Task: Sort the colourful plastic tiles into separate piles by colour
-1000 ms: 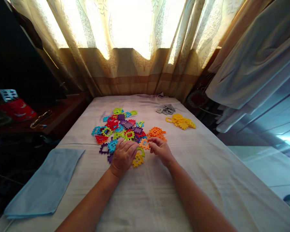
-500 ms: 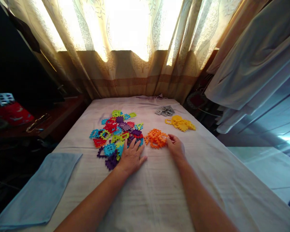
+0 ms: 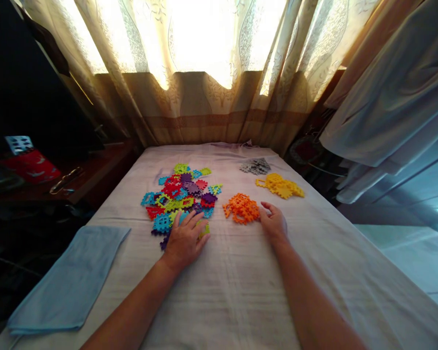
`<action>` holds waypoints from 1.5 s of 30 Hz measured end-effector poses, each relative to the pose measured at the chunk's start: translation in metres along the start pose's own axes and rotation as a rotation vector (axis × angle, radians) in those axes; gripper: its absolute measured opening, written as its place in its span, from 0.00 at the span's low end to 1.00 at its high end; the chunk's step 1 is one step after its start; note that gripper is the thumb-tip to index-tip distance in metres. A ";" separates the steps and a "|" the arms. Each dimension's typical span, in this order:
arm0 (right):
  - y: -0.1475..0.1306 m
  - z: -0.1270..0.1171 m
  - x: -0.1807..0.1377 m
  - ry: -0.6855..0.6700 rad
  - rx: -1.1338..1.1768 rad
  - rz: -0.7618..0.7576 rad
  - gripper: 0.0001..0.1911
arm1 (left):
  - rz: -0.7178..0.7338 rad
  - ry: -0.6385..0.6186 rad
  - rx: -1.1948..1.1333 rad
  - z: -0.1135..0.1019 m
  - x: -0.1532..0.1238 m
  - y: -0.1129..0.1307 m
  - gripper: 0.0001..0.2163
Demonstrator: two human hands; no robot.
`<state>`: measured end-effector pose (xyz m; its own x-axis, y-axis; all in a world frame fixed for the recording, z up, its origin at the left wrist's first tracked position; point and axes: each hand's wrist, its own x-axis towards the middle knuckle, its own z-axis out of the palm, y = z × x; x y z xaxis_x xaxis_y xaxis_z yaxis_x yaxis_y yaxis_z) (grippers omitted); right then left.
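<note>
A mixed pile of coloured plastic puzzle tiles (image 3: pixel 180 194) lies on the white-sheeted bed (image 3: pixel 241 282). My left hand (image 3: pixel 184 239) rests flat on the pile's near edge, fingers spread over a green tile (image 3: pixel 204 228). To the right sits a small heap of orange tiles (image 3: pixel 241 208). My right hand (image 3: pixel 274 222) lies just right of that heap, fingers apart and holding nothing. Farther back are a heap of yellow tiles (image 3: pixel 280 185) and a smaller heap of grey tiles (image 3: pixel 255 166).
A folded light-blue cloth (image 3: pixel 71 279) lies at the bed's left edge. A dark wooden side table (image 3: pixel 83 175) with small items stands to the left. Curtains (image 3: pixel 204 87) hang behind the bed, and grey fabric (image 3: pixel 387 97) hangs at the right.
My right hand moved from the mixed pile rightwards to beside the orange heap, where the orange tile it held now lies. My left hand shifted slightly along the pile's near edge.
</note>
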<state>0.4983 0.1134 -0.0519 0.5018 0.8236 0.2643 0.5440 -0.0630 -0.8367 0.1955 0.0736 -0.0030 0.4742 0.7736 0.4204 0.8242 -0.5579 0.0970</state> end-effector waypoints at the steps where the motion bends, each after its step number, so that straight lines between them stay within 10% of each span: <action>1: -0.001 0.000 0.000 -0.006 0.002 0.016 0.24 | -0.027 0.041 -0.002 -0.004 -0.004 -0.009 0.15; 11: -0.007 -0.006 -0.004 -0.041 0.014 0.063 0.25 | -0.479 0.099 0.061 -0.015 -0.042 -0.114 0.17; 45: -0.007 -0.009 -0.009 -0.078 -0.032 0.021 0.27 | -0.639 0.252 -0.001 -0.019 -0.044 -0.114 0.14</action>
<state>0.4961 0.1018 -0.0445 0.4599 0.8633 0.2078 0.5560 -0.0975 -0.8255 0.0746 0.0977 -0.0151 -0.1917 0.8576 0.4773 0.9178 -0.0156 0.3967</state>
